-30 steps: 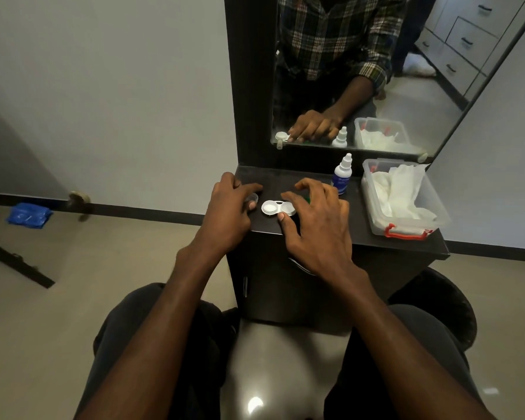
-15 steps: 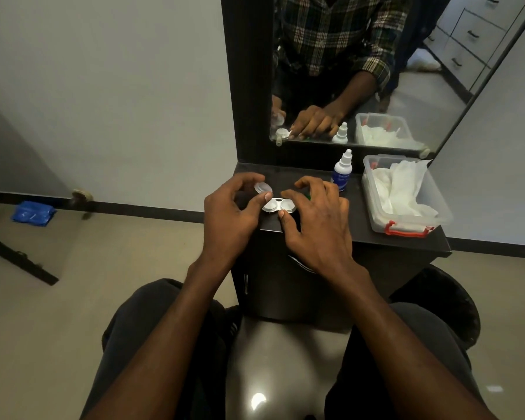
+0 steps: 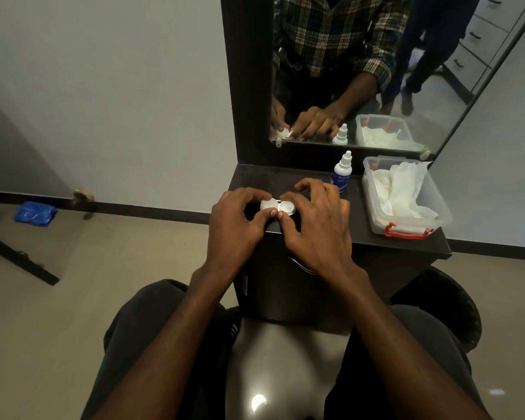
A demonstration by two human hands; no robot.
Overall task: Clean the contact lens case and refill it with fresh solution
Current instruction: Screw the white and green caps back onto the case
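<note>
Dark counter (image 3: 376, 237) under the mirror: at its front edge your left hand (image 3: 237, 228) pinches a cap (image 3: 269, 204) onto the lens case (image 3: 281, 207), your right hand (image 3: 319, 231) gripping it. One well looks uncapped; the solution bottle (image 3: 341, 174) stands closed behind.

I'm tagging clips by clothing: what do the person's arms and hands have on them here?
Nothing on either: the left hand and right hand are bare, with no gloves, rings, watch or bands visible. Both forearms are uncovered. In the mirror, a plaid sleeve is rolled up above the forearm.
</note>
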